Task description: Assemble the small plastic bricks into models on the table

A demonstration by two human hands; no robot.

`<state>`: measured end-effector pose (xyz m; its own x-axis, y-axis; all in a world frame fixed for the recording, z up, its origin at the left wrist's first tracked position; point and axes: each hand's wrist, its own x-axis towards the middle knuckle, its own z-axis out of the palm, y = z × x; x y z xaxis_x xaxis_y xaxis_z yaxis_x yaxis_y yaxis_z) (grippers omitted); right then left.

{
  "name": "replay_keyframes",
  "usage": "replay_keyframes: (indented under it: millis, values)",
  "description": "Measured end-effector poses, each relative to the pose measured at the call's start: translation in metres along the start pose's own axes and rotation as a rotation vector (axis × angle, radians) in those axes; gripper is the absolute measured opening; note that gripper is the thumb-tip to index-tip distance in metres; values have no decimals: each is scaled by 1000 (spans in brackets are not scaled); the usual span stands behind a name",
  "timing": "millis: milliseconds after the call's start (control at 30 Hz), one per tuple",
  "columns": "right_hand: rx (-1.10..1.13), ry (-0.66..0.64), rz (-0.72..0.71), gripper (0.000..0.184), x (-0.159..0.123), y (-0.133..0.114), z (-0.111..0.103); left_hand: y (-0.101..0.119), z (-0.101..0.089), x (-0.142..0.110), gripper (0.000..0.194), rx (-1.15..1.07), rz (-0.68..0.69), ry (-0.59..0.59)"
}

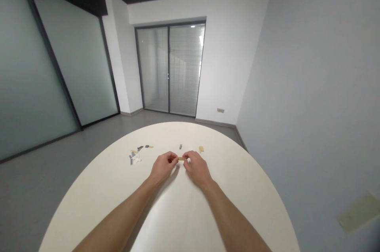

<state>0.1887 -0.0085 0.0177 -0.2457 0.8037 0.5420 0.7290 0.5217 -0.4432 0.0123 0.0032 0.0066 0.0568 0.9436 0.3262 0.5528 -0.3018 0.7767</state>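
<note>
Both hands meet over the middle of a round white table [231, 204]. Between them is a small flat tan strip [181, 158], too small to name more exactly. Its left end is pinched by my left hand [162, 167], thumb against fingertips. My right hand [197, 167] pinches the other end, its fingers curled. Just beyond the hands lies a small grey piece [180, 146]. A yellowish flat piece [201, 149] rests on the table past my right hand.
Left of my hands lies a loose group of small grey, white and tan pieces [135, 157]. A dark piece with a tan stick [148, 146] is behind it. The table's curved edge borders grey floor, with a pale wall [311, 86] close on the right.
</note>
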Motion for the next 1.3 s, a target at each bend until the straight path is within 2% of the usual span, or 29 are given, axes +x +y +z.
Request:
replay_keyframes:
  millis: [1000, 1300]
  values:
    - [25, -12, -35, 13, 0, 3, 2, 0, 0, 0, 24, -5, -6, -15]
    - [21, -9, -38, 10, -1, 1, 2, 5, -3, -3, 19, 114, -22, -3]
